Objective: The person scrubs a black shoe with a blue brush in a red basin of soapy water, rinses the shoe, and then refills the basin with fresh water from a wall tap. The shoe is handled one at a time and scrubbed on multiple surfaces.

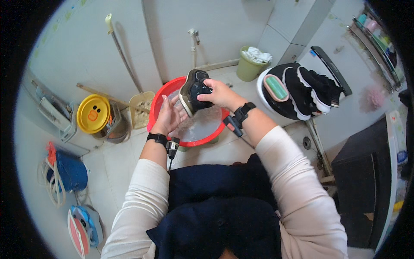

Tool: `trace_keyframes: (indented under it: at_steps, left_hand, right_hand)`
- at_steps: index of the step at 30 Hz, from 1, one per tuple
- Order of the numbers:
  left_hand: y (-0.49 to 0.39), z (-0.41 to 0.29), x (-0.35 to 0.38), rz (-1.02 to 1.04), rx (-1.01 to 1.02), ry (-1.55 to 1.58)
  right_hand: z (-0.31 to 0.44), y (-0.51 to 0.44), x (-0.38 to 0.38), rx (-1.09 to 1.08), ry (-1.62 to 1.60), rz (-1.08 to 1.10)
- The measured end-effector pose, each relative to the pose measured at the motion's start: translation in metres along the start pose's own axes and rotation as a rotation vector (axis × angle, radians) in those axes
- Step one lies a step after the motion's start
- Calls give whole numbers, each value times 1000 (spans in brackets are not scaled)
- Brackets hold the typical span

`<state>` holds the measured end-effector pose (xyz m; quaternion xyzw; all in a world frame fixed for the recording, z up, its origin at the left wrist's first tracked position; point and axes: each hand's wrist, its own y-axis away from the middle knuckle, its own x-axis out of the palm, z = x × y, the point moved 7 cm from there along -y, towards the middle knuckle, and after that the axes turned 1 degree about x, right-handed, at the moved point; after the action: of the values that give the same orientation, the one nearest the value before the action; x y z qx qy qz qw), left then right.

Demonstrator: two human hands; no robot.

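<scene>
A wet-looking dark shoe (195,92) with a pale sole edge is held up over a red plastic basin (155,108). My right hand (221,94) grips it from the right, thumb and fingers on its dark side. My left hand (173,113) is palm up just left of the shoe, fingers spread; its fingertips come close to the sole, and whether they touch it I cannot tell. Cloudy, sudsy water (207,124) lies in the basin below both hands. Black straps with small devices are on both wrists.
Right, black shoes with white soles (310,85) and a pink soap dish with a green bar (276,88) sit on the toilet lid (275,71). A green waste bin (247,68) stands behind. Left are a dustpan (142,118), yellow lid (93,113) and blue bucket (72,171).
</scene>
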<state>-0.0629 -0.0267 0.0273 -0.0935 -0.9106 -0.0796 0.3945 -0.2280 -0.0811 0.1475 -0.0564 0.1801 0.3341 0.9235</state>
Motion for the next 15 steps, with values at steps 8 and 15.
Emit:
trace_keyframes:
  at_steps: [8, 15]
  left_hand:
    - [19, 12, -20, -301, -198, -833]
    - [17, 17, -29, -269, -223, -934]
  right_hand:
    - [98, 70, -220, -17, 967, -50]
    - [115, 159, -384, 314, 1338, -181]
